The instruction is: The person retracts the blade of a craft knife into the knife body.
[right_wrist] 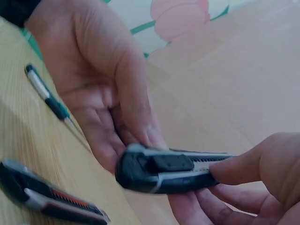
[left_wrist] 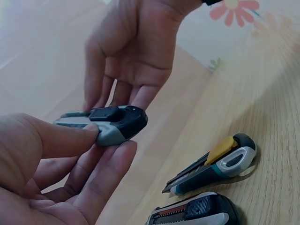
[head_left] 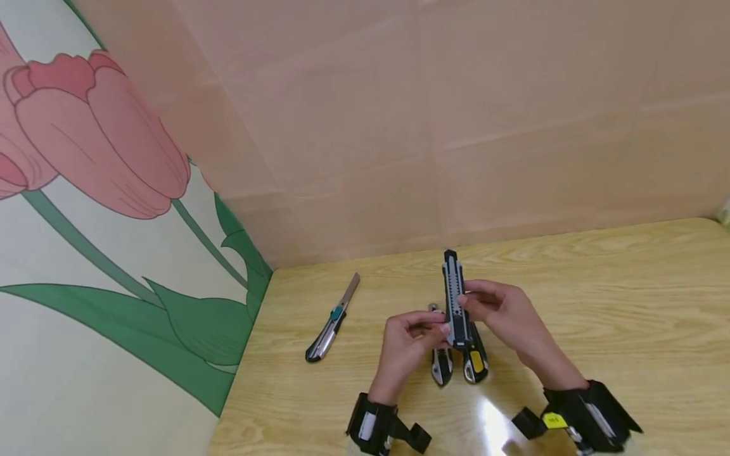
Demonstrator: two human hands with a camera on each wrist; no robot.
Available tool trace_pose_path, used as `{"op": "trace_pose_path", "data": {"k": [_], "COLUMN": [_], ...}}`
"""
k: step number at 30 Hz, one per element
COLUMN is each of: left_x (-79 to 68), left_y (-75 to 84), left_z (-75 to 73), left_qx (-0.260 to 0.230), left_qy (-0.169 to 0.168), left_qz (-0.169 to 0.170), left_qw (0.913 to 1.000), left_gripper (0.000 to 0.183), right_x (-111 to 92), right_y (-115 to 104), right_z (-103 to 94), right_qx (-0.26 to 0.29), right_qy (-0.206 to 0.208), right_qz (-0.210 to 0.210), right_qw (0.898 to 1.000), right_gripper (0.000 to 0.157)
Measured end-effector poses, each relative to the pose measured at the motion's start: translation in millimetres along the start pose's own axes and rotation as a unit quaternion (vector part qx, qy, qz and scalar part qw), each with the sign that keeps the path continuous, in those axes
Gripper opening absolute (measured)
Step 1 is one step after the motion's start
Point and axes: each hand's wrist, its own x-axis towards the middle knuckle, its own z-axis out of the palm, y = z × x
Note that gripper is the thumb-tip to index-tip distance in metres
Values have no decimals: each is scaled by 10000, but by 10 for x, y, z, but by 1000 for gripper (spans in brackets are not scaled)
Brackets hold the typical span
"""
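Above the table, both hands hold one black and grey utility knife (head_left: 454,294), its long body raised clear of the surface. My left hand (head_left: 402,345) pinches its lower end between thumb and fingers. Farther up, my right hand (head_left: 510,316) grips the knife from the right side. In the right wrist view the black slider and toothed track of the held knife (right_wrist: 173,166) face up; no bare blade shows. Beneath the hands lie a utility knife with a yellow slider (head_left: 476,361) and a silver and black utility knife (head_left: 441,368), both partly hidden.
Off to the left on the wooden table (head_left: 616,316) lies another utility knife (head_left: 327,335), its blade extended toward the back. A pinkish sheet (head_left: 456,126) hangs behind the table. The left wall (head_left: 114,253) carries painted tulips.
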Motion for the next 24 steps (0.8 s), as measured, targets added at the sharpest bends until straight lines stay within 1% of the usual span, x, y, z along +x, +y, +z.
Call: {"op": "trace_pose_path", "data": {"k": [3,6,9,12,15,19,21,24], "left_x": [4,11,10,1,-3,17,30,39], "left_y": [-13,-30,-50,-68,-76,-73,-62,-18], "left_z": [7,10,11,2,-30,-115,-164,-221], "left_qx": [-110,-68,80,305,537,697,759,912], "left_qy": [-176,-342,-491,-527,-444,-313,-184,71], "left_qz": [-145,-170,-171,-226,-281,-266,-265,-286], "left_qw": [9997,9992,9986,9979,9972,9967,9966,9954], "left_gripper": [20,19,16,15,14,14,13,15], "right_x": [12,22,33,48,64,98,120,156], "right_y": [35,64,107,176,275,424,487,566], "right_z": [-39,-89,-162,-255,-350,-449,-475,-486], "right_qx": [4,-102,-369,-773,-1320,-2011,-2211,-2354], "right_qy": [11,9,52,45,-60,-301,-426,-566], "right_qz": [15,-38,-148,-235,-169,85,232,405], "right_qw": [10000,9999,9992,9967,9911,9791,9740,9694], "right_gripper": [53,52,49,45,44,48,48,46]}}
